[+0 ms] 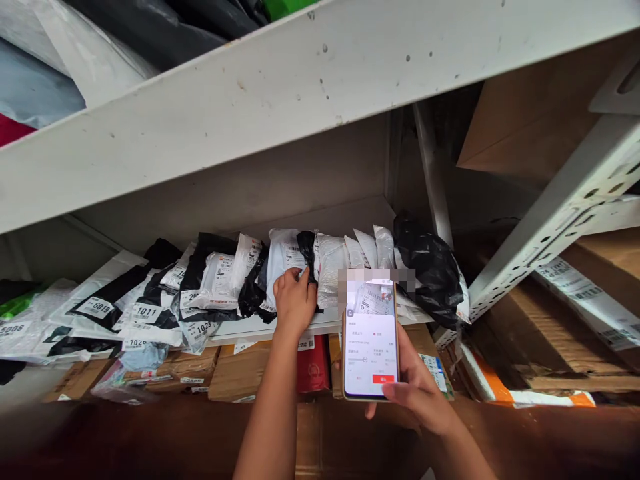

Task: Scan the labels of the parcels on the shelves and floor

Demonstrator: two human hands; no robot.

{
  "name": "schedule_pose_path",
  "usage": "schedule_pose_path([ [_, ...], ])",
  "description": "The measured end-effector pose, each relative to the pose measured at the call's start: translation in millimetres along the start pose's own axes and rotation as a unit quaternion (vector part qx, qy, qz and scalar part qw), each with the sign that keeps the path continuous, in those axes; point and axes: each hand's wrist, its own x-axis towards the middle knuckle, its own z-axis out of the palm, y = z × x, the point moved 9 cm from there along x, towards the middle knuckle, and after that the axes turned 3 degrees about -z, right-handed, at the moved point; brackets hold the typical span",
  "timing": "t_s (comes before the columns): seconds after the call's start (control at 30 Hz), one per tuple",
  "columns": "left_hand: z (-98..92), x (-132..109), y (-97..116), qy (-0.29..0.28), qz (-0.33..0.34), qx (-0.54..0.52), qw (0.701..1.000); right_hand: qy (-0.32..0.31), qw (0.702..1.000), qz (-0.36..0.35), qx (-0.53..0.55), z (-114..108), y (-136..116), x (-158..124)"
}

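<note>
Right hand (416,393) grips phone (371,340) upright, long axis vertical, screen facing camera; left hand (295,301), loosely curled, touches white parcel (283,257).

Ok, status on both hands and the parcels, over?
Left hand on white parcel in shelf row. Right hand holds phone, screen lit. Black bag alongside, nothing blocking.

My phone (371,347) has a white screen with one red button. The parcels (330,260) are black or white, and their white labels carry black numbers. The shelf (280,87) at the top of the frame is white with dark specks. The boxes (240,373) below are brown.
</note>
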Motion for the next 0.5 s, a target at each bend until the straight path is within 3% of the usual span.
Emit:
schedule_pose_path([
  [0.23,-2.3,23,-36,-0.022,-0.181,-0.066,0.981,-0.001,0.999,-0.002,0.032,-3,7,-3],
  [0.4,-19.0,24,-53,0.032,-0.246,-0.071,0.966,0.005,0.999,-0.008,0.032,-6,8,-4],
  [0.5,-27.8,23,-55,0.045,-0.246,-0.088,0.964,0.003,0.999,-0.010,0.031,-9,5,-4],
])
